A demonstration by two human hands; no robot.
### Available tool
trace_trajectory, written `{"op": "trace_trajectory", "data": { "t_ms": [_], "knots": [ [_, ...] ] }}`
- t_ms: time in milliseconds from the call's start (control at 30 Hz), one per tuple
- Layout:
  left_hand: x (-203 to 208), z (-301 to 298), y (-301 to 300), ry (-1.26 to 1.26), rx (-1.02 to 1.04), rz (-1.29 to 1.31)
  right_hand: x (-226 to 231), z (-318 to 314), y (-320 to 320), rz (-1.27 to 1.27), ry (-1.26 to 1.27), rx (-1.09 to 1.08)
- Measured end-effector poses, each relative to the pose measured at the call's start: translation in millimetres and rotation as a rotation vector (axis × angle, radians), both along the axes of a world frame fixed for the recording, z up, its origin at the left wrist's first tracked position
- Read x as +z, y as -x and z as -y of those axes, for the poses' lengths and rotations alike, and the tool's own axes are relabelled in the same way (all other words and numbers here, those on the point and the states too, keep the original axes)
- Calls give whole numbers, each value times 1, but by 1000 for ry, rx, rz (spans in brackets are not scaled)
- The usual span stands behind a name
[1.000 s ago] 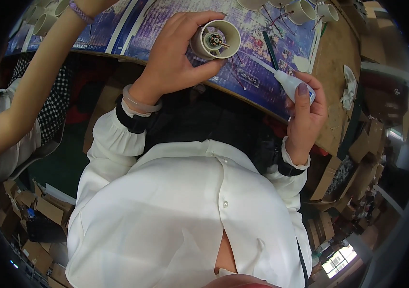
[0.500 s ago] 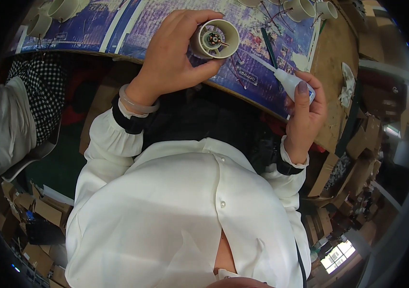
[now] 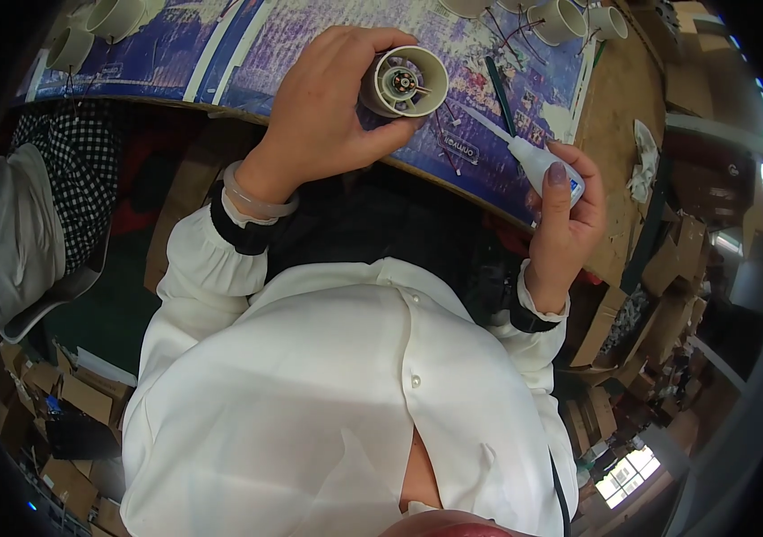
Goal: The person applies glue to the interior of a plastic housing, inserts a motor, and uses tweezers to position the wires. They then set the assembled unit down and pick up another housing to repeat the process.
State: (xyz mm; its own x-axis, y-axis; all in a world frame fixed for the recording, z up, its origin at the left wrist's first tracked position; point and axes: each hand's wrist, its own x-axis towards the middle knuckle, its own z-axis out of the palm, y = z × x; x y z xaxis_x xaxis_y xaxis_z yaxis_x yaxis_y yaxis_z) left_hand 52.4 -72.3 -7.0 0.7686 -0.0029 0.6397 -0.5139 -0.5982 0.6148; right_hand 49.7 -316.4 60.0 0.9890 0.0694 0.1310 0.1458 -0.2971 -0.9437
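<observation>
My left hand (image 3: 321, 107) is closed round a short cream plastic tube (image 3: 432, 67), its open end facing up toward me. Spokes inside the tube carry a small round motor (image 3: 404, 82) at the centre, and red and dark thin wires (image 3: 447, 134) hang out below onto the table. In my right hand (image 3: 570, 201) a white squeeze bottle (image 3: 539, 166) with a long thin nozzle is gripped between thumb and fingers. Its nozzle tip points up and left toward the tube, apart from it. A dark green thin stick (image 3: 499, 94) lies just beyond the bottle.
More cream tubes with wires (image 3: 557, 22) stand at the table's far right, and others (image 3: 70, 49) at its far left. The table (image 3: 310, 25) has a worn blue-purple printed cover. Crumpled white paper (image 3: 643, 161) lies on the right edge. A person in checked cloth (image 3: 72, 170) sits at left.
The tube in my left hand has shifted slightly down and tilted a little. My right hand has moved slightly left and down with the bottle.
</observation>
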Motion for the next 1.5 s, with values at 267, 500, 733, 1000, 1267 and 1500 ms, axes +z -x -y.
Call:
{"op": "trace_trajectory", "data": {
  "t_ms": [267, 500, 733, 1000, 1267, 1500],
  "knots": [
    [0, 2, -3, -5, 8, 14, -6, 2, -1, -5, -12, -22],
    [-3, 4, -3, -6, 21, 21, -6, 4, -1, -6, 2, -36],
    [0, 3, -2, -19, -2, 30, -9, 8, -3, -59, -29, -15],
    [-1, 3, -3, -24, 1, 9, -7, 9, -2, -49, -23, -1],
    [3, 2, -4, 6, -6, -3, -9, 16, -3, -103, -79, -31],
    [16, -6, 10, 10, 15, -115, -32, 65, -12, -237, -718, 57]
  ]
}}
